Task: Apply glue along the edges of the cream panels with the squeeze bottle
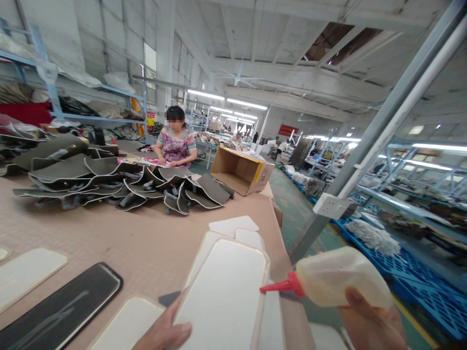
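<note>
My left hand (170, 328) grips the left edge of a white panel (222, 296) with rounded corners, thumb on its face. My right hand (372, 316) is wrapped round a translucent squeeze bottle (343, 277) of yellowish liquid, tipped sideways. Its red nozzle (279, 287) points left, at the panel's right edge; whether it touches cannot be made out. More white panels (233, 225) lie underneath and behind. To the left, a dark panel (65, 306) with a glossy smear rests on the table, between further white panels (29, 274).
Folded dark grey pieces (120, 182) with white edges are heaped across the brown table (146, 238). An open cardboard box (241, 170) stands near its right edge. A person (177, 141) works at the far side. A metal post (365, 141) with a socket rises at right, beside blue pallets (408, 272).
</note>
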`<state>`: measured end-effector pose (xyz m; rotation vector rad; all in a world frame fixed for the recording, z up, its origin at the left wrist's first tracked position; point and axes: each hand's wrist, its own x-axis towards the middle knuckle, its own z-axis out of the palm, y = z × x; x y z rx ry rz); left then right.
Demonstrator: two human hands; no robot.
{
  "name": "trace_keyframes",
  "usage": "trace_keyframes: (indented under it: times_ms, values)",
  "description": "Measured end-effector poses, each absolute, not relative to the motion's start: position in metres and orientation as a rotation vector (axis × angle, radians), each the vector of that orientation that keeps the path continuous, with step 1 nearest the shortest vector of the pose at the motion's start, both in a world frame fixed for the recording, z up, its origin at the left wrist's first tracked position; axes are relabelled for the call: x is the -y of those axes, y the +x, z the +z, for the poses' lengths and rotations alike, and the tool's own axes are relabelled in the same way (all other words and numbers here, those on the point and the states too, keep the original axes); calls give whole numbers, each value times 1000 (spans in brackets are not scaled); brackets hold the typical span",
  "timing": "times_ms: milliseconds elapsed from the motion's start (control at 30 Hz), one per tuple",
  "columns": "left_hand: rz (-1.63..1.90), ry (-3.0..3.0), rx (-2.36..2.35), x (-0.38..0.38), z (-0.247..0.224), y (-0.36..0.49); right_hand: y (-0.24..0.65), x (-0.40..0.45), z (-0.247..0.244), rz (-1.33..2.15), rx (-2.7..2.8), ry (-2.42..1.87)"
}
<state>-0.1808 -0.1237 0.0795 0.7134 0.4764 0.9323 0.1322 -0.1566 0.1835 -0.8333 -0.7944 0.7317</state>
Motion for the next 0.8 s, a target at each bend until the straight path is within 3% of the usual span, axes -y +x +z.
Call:
trace_keyframes:
  times_ms: [800]
  values:
    - [962,736,-522,119,74,-181,130,158,168,762,760,-832]
